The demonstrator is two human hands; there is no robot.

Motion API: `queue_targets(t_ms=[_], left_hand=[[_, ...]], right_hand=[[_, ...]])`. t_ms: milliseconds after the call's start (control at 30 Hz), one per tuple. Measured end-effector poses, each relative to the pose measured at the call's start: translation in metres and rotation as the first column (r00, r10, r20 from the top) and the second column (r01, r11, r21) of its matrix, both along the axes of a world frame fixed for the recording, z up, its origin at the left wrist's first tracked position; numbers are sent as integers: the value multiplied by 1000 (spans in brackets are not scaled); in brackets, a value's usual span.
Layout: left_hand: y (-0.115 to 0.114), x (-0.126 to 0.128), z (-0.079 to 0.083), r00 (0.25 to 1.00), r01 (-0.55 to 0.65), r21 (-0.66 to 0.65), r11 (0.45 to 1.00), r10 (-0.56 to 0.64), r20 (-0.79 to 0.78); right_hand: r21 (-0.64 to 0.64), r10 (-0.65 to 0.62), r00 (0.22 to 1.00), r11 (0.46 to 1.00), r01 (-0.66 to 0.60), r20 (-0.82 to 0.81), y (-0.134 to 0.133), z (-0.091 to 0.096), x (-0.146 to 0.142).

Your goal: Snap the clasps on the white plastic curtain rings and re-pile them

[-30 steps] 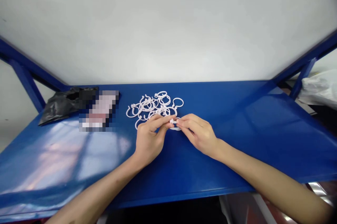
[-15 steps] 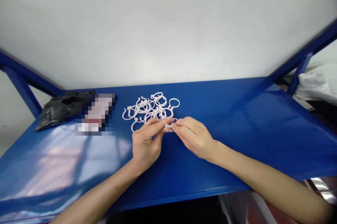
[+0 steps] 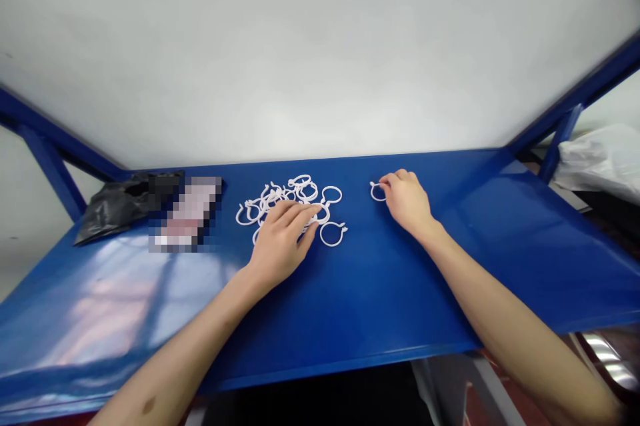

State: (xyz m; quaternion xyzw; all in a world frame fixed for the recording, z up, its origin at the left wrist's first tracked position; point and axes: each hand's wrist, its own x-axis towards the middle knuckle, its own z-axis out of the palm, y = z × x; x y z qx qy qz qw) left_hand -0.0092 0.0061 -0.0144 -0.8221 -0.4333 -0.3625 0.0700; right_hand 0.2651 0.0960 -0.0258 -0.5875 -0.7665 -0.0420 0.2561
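A heap of several white plastic rings [image 3: 285, 203] lies on the blue shelf [image 3: 380, 279]. My left hand [image 3: 280, 243] rests on the near side of the heap, fingers stretched out flat over the rings. One ring [image 3: 333, 234] lies alone just right of that hand. My right hand [image 3: 407, 203] is further right, its fingertips pinched on a single white ring [image 3: 377, 191] that sits on the shelf apart from the heap.
A black plastic bag [image 3: 117, 206] and a blurred pinkish packet [image 3: 187, 213] lie at the left of the shelf. Blue frame struts rise at both sides. A white bag [image 3: 597, 159] sits beyond the right strut. A white wall stands behind.
Both hands were pinching one ring together by the heap. Now my right hand has carried a ring off to the right, and my left hand has flattened onto the heap.
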Motion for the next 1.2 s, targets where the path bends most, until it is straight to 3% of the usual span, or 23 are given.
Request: queue_targets(t_ms=[67,133,233,367,500,633,733,900,1000,1200], left_hand=[[0,0,-2,999,14,6,1000,-14,-43],[-2,1,-2,996,14,10,1000,-13,-85],[-5,2,-3,986,-3,-28,1000,-2,-167],[-5,1,-7,964,-21,-111,994,-9,-267],[-5,0,-10,950,-67,-129,989,23,-313],[-5,0,-9,943,-114,-112,987,72,-325],[-4,0,-8,958,-98,-105,990,65,-280],[-3,2,-5,994,-104,-71,992,101,-48],[-4,3,-2,994,-100,-45,994,102,44],[-8,5,3,986,22,-54,998,-12,169]], right_hand=[[28,-67,997,997,66,46,5,-1,8],[77,-22,999,997,19,44,1,1,4],[89,193,981,977,-192,2,-11,6,-14],[-14,418,906,908,-418,72,-23,5,-37],[-81,408,907,912,-401,106,-23,3,-44],[-93,393,919,916,-390,12,-21,5,-40],[-59,409,892,902,-427,-192,-23,6,-40],[25,458,748,860,-510,-480,-41,15,-51],[61,516,689,820,-569,-509,-57,19,-59],[131,630,610,739,-661,-481,-75,15,-66]])
